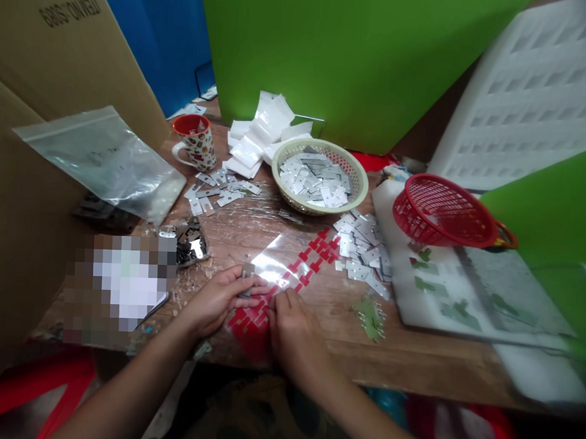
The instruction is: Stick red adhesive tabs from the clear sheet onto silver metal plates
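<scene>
My left hand (223, 297) pinches a small flat metal plate (247, 280) between thumb and fingers. Close beside it, my right hand (292, 322) has its fingertips pressed together at a clear sheet with red T-shaped stickers (315, 262); what exactly they grip is hidden. The sheet lies flat on the wooden table, partly under both hands. To the right of the sheet is a heap of loose metal plates (364, 244). A cream basket (278, 180) full of similar plates stands beyond the sheet, and another small pile of plates (221, 188) lies to its left.
A patterned mug (202, 151), a zip bag (103, 155) and a tray of dark metal parts (192, 241) are at the left. On the right, a red basket (447, 212) stands on white foam (406, 294). Green pieces (370, 317) lie near the table's front edge.
</scene>
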`<state>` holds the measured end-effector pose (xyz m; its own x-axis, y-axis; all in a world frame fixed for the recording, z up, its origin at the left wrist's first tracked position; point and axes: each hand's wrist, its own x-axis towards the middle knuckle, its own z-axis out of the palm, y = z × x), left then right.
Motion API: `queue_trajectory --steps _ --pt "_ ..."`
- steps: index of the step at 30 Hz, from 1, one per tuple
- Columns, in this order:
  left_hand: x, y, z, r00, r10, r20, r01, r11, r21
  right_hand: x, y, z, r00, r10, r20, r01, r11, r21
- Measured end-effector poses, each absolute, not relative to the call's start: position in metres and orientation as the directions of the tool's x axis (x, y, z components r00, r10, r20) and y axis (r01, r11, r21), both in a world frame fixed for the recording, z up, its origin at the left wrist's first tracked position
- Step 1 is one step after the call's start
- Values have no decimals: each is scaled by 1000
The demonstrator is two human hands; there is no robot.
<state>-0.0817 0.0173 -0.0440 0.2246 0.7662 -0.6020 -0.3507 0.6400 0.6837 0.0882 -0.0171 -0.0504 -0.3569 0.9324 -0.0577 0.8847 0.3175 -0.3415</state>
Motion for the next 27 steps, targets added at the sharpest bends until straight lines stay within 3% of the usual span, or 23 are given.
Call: queue_trajectory --steps 6,14,21,27 --pt "-81 18 -43 218 758 -615 -363 648 669 85 -21 -46 -364 924 -114 869 293 -397" --pt "-82 18 -43 218 764 -607 -352 642 682 97 -22 -45 -312 947 -83 733 184 -655" --pt "-77 9 -35 161 797 -582 -283 602 746 96 -20 -47 -368 929 -47 803 292 -520" --pt "-75 1 -42 117 815 -567 -225 578 784 96 -23 -37 -409 906 -111 725 248 -643"
